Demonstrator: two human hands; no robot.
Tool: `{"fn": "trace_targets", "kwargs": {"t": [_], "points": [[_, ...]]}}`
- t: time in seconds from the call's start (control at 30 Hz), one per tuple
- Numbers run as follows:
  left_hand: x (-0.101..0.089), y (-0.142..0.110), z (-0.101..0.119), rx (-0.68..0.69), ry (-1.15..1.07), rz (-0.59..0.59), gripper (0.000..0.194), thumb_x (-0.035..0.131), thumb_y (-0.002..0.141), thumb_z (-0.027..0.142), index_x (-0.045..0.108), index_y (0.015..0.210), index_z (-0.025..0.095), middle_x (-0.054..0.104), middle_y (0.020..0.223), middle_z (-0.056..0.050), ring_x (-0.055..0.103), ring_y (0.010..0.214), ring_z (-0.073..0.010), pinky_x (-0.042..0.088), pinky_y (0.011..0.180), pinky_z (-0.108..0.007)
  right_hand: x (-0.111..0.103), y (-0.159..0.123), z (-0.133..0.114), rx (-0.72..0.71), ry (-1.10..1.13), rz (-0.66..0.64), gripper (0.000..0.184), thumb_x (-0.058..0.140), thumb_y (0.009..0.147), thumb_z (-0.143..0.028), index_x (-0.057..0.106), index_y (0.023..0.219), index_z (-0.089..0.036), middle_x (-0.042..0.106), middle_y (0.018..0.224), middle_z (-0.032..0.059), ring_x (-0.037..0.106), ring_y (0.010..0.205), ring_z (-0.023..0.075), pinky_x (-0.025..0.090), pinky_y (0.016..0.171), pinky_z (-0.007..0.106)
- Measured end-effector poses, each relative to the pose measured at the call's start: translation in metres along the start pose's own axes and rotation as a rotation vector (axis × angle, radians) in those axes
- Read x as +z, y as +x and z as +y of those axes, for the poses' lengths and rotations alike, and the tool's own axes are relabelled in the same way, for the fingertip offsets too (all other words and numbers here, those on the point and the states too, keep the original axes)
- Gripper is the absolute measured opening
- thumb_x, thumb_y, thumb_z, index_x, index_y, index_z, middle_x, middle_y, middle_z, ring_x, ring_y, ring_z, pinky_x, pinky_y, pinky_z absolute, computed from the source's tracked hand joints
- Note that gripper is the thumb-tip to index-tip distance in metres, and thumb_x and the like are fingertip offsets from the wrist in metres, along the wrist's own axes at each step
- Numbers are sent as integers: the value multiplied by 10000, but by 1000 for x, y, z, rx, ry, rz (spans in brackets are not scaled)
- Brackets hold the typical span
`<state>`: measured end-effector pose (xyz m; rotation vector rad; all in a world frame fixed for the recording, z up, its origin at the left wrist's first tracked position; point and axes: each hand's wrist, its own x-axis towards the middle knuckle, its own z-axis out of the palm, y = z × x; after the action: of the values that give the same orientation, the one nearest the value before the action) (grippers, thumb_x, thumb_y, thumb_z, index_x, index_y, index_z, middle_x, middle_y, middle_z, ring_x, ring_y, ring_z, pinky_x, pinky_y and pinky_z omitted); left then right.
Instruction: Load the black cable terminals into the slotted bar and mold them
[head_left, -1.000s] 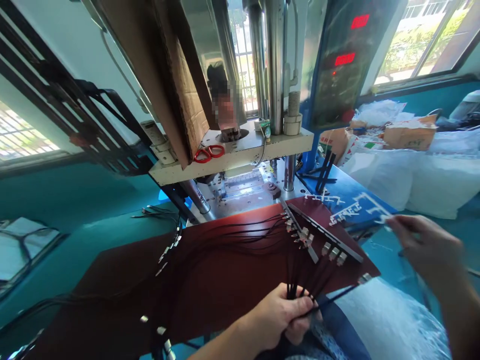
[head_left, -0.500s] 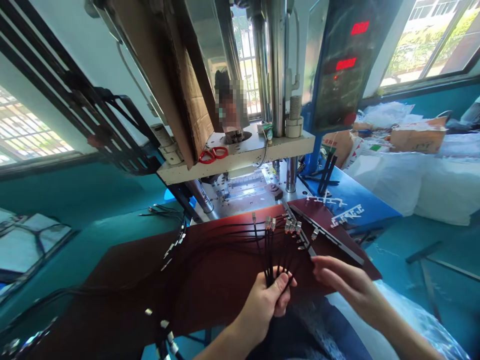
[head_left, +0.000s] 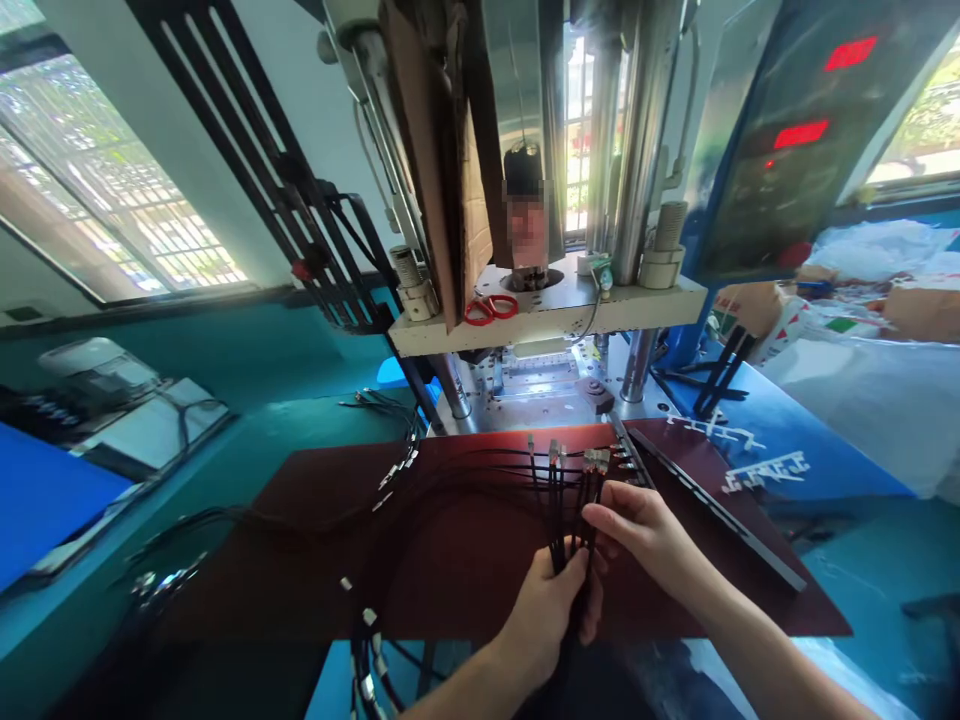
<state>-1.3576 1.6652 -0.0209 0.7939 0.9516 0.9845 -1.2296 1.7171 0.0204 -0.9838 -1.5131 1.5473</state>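
My left hand [head_left: 551, 605] is closed in a fist around a bunch of thin black cables [head_left: 559, 510], whose metal-tipped connector ends [head_left: 592, 459] fan upward over the dark red mat [head_left: 450, 550]. My right hand [head_left: 637, 525] rests against the same bunch from the right, fingertips pinching the cables just above my left fist. More black cables [head_left: 390, 480] trail left across the mat.
A moulding press [head_left: 547, 300] stands behind the mat, with red scissors [head_left: 491, 308] on its platen and a control panel [head_left: 795, 130] with red digits at right. A black metal bar [head_left: 712, 505] lies on the mat's right side. White bags [head_left: 885, 390] pile up at right.
My right hand came in from the far right and closed on the cable bunch. My left hand has kept its grip. The view swung left and the cable ends drew together.
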Motion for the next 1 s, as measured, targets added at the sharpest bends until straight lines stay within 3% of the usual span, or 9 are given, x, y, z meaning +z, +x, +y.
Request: {"fn": "trace_targets", "kwargs": {"t": [0.13, 0.23, 0.3, 0.4, 0.5, 0.6, 0.7, 0.87, 1.0], "points": [[-3, 7, 0, 22, -16, 50, 452, 560, 717, 566, 495, 790, 125, 478, 494, 24, 385, 366, -69, 305, 344, -189, 0, 6, -7, -41, -73, -8, 373, 567, 777, -478, 444, 608, -169, 476, 515, -36, 463, 486, 91, 354, 488, 218], [-5, 17, -3, 46, 6, 135, 500, 577, 669, 605, 498, 776, 123, 498, 525, 12, 453, 412, -92, 375, 357, -205, 1, 6, -18, -130, -130, -4, 326, 473, 842, -462, 480, 702, -168, 486, 600, -21, 431, 502, 84, 355, 479, 212], [-4, 23, -6, 73, 37, 175, 477, 572, 670, 595, 486, 756, 135, 443, 491, 44, 413, 379, -79, 386, 345, -210, 5, 6, -24, -186, -226, 1, 272, 413, 870, -430, 482, 791, -180, 496, 625, -19, 424, 482, 85, 353, 456, 211], [-1, 28, -11, 132, 103, 210, 352, 555, 717, 495, 458, 727, 156, 353, 466, 83, 309, 322, -44, 363, 326, -198, 19, 12, -24, -285, -611, 121, 210, 474, 823, -391, 504, 852, -185, 504, 561, -25, 469, 479, 117, 358, 468, 231], [3, 27, -15, 117, 108, 253, 239, 554, 719, 386, 466, 714, 164, 342, 442, 81, 317, 318, -53, 323, 332, -194, 35, 17, -15, -389, -1045, 316, 275, 509, 802, -421, 559, 873, -161, 545, 504, 2, 538, 460, 175, 336, 473, 266], [4, 23, -15, 142, 38, 214, 218, 578, 687, 345, 479, 630, 158, 362, 411, 50, 364, 360, -76, 300, 369, -208, 48, 15, -7, -500, -1213, 345, 266, 426, 864, -369, 579, 780, -168, 572, 492, 25, 569, 456, 183, 310, 468, 265], [-3, 16, -8, 248, -4, 114, 224, 651, 636, 312, 520, 616, 131, 464, 500, 4, 423, 465, -82, 323, 440, -207, 53, 8, -8, -561, -1068, 247, 311, 380, 889, -328, 516, 647, -187, 553, 501, 8, 530, 443, 128, 315, 468, 236], [-23, -1, 12, 153, -228, -220, 412, 779, 506, 260, 563, 827, 117, 459, 550, 30, 384, 435, -60, 307, 441, -209, 47, -2, -15, -408, -593, 123, 311, 402, 882, -390, 438, 639, -199, 479, 501, -25, 456, 435, 99, 351, 444, 203], [-30, -3, 19, 157, -395, -288, 306, 700, 670, 350, 520, 777, 126, 402, 591, 27, 387, 489, -62, 312, 482, -214, 34, -9, -17, -342, -367, 118, 293, 421, 880, -418, 487, 700, -196, 487, 531, -31, 452, 445, 90, 357, 416, 184]]}}
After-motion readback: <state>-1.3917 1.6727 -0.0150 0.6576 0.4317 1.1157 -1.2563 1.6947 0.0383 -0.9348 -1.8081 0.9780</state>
